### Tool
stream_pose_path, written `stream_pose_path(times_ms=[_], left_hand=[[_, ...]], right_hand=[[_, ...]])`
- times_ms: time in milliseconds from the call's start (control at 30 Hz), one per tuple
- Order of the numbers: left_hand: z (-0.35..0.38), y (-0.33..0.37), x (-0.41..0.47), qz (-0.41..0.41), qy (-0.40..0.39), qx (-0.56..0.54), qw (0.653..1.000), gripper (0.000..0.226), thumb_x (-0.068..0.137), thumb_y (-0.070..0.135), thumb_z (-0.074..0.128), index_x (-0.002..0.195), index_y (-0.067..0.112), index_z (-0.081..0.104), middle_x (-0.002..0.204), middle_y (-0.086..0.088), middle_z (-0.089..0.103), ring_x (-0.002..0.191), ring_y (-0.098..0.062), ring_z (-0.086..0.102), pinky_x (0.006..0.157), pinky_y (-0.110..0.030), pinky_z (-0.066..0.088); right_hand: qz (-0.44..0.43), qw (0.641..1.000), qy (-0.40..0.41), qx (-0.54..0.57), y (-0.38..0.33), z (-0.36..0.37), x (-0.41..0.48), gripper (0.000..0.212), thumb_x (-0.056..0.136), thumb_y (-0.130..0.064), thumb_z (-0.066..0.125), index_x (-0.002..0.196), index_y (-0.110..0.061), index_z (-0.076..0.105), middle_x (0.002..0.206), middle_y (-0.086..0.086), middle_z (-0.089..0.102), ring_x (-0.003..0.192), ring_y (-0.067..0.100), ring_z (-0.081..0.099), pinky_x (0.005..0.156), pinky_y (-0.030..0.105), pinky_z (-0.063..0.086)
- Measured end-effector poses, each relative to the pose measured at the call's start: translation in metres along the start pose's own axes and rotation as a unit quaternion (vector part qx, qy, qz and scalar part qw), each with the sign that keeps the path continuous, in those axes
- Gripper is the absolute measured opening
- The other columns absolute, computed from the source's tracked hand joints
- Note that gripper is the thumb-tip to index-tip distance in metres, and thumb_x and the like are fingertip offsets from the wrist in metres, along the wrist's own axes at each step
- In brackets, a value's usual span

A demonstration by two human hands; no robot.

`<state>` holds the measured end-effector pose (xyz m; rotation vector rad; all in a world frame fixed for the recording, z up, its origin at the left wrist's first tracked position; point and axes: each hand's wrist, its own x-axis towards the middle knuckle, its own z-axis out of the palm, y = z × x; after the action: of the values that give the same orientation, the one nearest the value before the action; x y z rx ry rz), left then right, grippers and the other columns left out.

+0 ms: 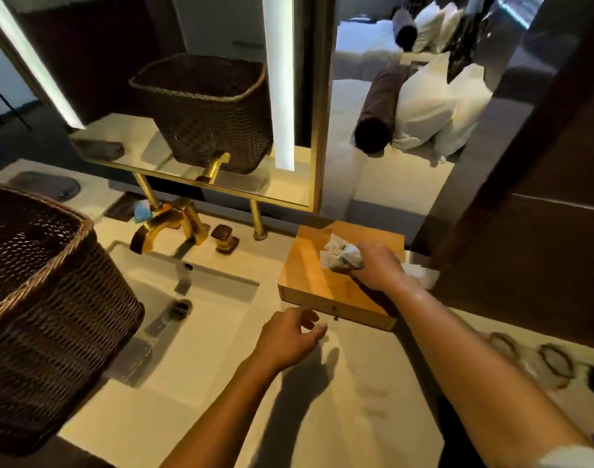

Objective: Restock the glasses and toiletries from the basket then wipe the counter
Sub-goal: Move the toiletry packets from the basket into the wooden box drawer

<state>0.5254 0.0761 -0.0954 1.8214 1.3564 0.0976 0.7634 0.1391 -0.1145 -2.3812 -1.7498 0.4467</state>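
the right hand (376, 265) is closed around small white toiletry packets (343, 256) over the flat honey-coloured wooden box (309, 275); the left hand (290, 336) hovers open-fingered just in front of the box. released carelessly, packets could slide off the box's far edge. the dark woven wicker basket (45, 298) stands well left of the box.

Dark brown woven wicker basket (45, 298) at nine o'clock; gold faucet (167, 224) at eleven; honey-tan wooden box (322, 275) at two, bearing white-and-green packets (339, 256); cream counter (356, 383) at five.
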Motion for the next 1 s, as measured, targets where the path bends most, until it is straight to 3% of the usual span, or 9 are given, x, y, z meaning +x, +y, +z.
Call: stream_pose_path(times_ms=[167,300,400,467,533,733,833,900,1000], left_hand=[[0.023,-0.01,0.038,-0.027,-0.025,-0.035,0.999,0.034,0.095,0.046,0.061,0.113,0.019,0.072,0.113,0.002,0.075,0.104,-0.014,0.069,0.096,-0.038,0.055],[0.041,-0.01,0.057,-0.056,-0.04,-0.12,0.99,0.017,0.092,0.039,0.066,0.096,0.023,0.073,0.1,0.0,0.078,0.092,-0.014,0.073,0.093,-0.042,0.058],[0.054,-0.007,0.072,-0.084,-0.027,-0.195,0.977,0.02,0.09,0.033,0.065,0.079,0.017,0.073,0.085,-0.004,0.077,0.082,-0.022,0.075,0.088,-0.049,0.061],[0.059,-0.009,0.08,-0.112,-0.013,-0.229,0.967,0.03,0.092,0.035,0.062,0.081,0.009,0.073,0.085,-0.009,0.077,0.084,-0.027,0.075,0.087,-0.05,0.061],[0.061,-0.013,0.085,-0.137,-0.01,-0.266,0.954,0.028,0.095,0.032,0.06,0.087,0.01,0.076,0.088,-0.01,0.079,0.086,-0.026,0.075,0.087,-0.045,0.061],[0.062,-0.017,0.087,-0.14,-0.029,-0.361,0.921,0.029,0.098,0.019,0.055,0.08,0.007,0.075,0.095,-0.026,0.076,0.075,-0.029,0.06,0.06,-0.03,0.043],[0.063,-0.018,0.087,-0.13,-0.027,-0.362,0.923,0.029,0.098,0.018,0.055,0.08,0.007,0.076,0.092,-0.023,0.077,0.084,-0.036,0.069,0.069,-0.036,0.051],[0.063,-0.02,0.089,-0.124,-0.027,-0.354,0.926,0.029,0.098,0.018,0.056,0.08,0.009,0.076,0.086,-0.016,0.078,0.092,-0.032,0.073,0.077,-0.038,0.054],[0.064,-0.022,0.09,-0.117,-0.027,-0.341,0.932,0.026,0.098,0.017,0.056,0.083,0.008,0.076,0.081,-0.012,0.079,0.086,-0.025,0.075,0.075,-0.037,0.057]], right_hand=[[-0.027,0.998,0.038,0.044,0.007,0.022,0.004,0.077,0.071,-0.063,0.072,0.134,-0.025,0.05,0.138,0.003,0.047,0.126,0.026,0.045,0.105,0.045,0.042],[-0.055,0.994,0.089,0.031,0.009,0.035,0.004,0.082,0.069,-0.072,0.066,0.134,-0.025,0.052,0.146,0.004,0.046,0.134,0.025,0.043,0.112,0.047,0.037],[-0.06,0.992,0.107,0.012,0.014,0.045,0.004,0.086,0.069,-0.076,0.062,0.138,-0.026,0.051,0.154,0.005,0.041,0.141,0.027,0.038,0.113,0.047,0.034],[-0.062,0.991,0.119,0.007,0.015,0.048,0.004,0.088,0.068,-0.079,0.059,0.138,-0.026,0.05,0.155,0.006,0.041,0.142,0.027,0.038,0.112,0.047,0.036],[-0.063,0.989,0.131,0.004,0.015,0.05,0.005,0.088,0.066,-0.081,0.056,0.136,-0.027,0.051,0.154,0.005,0.043,0.141,0.027,0.04,0.11,0.047,0.037],[-0.058,0.989,0.139,0.007,0.014,0.051,0.007,0.085,0.066,-0.081,0.055,0.134,-0.031,0.051,0.153,0.003,0.044,0.141,0.026,0.04,0.109,0.048,0.038],[-0.053,0.99,0.133,0.011,0.015,0.051,0.009,0.085,0.064,-0.081,0.057,0.134,-0.033,0.05,0.153,0.001,0.043,0.142,0.026,0.039,0.108,0.048,0.039],[-0.052,0.99,0.128,0.015,0.015,0.052,0.011,0.085,0.064,-0.081,0.058,0.134,-0.034,0.049,0.154,0.001,0.042,0.142,0.025,0.038,0.108,0.049,0.039],[-0.045,0.991,0.123,0.015,0.015,0.053,0.01,0.085,0.064,-0.081,0.059,0.135,-0.035,0.048,0.155,0.0,0.041,0.143,0.025,0.037,0.107,0.051,0.04]])
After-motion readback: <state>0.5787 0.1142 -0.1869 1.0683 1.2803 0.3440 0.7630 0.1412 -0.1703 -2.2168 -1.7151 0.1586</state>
